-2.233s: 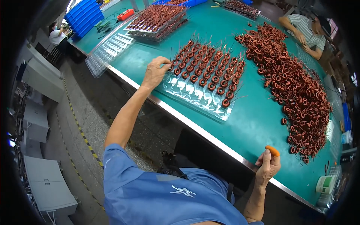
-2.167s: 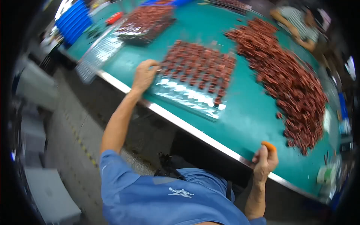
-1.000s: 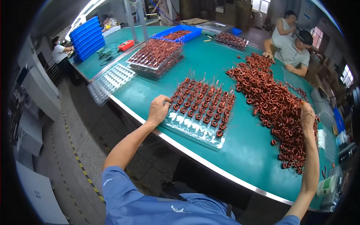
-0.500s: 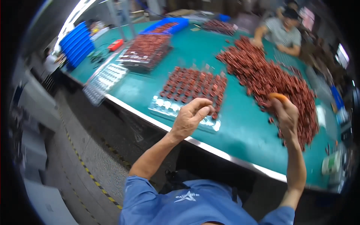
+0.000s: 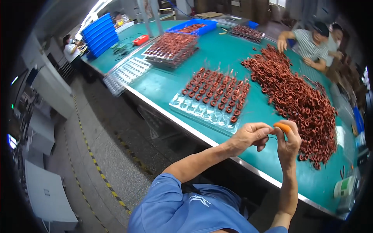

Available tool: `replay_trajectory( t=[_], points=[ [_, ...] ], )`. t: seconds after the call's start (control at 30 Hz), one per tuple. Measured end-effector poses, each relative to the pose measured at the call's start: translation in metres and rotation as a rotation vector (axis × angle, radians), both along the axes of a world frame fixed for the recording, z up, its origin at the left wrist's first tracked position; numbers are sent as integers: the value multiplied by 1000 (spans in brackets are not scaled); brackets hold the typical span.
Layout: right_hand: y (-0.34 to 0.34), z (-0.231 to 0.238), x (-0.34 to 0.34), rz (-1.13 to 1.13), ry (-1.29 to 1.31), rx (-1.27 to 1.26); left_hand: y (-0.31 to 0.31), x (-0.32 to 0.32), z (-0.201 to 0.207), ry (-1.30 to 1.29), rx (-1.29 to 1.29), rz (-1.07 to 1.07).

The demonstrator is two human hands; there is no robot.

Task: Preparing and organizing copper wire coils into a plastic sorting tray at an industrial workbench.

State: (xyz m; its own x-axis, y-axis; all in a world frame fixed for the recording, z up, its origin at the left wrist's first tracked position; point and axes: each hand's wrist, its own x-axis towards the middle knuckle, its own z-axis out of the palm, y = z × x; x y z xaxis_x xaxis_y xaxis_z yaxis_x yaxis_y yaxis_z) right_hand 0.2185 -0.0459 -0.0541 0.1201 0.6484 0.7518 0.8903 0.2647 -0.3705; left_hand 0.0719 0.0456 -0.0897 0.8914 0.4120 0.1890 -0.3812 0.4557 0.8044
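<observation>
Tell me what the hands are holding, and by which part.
The right hand pinches a small orange coil at its fingertips; the left hand fingers something beside it, too small to tell.

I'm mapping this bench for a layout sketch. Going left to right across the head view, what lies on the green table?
Stack of blue bins → empty clear tray → clear tray part-filled with copper coils → loose heap of copper coils.
</observation>
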Motion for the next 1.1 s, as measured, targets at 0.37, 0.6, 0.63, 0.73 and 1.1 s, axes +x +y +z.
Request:
replay_trajectory(
  t=[0.37,0.6,0.63,0.73,1.1],
  points=[
    [14,-21,-4,237,794,-205,6,4,-10,87,122,354],
    [18,-27,-7,72,612,-151,9,4,-2,206,212,431],
    [24,-33,-9,104,625,-192,15,-4,-9,217,188,436],
    [28,-26,-18,230,758,-258,17,-15,-13,279,111,436],
    [-8,-44,5,171,689,-245,12,3,-16,172,-72,391]
  ],
)
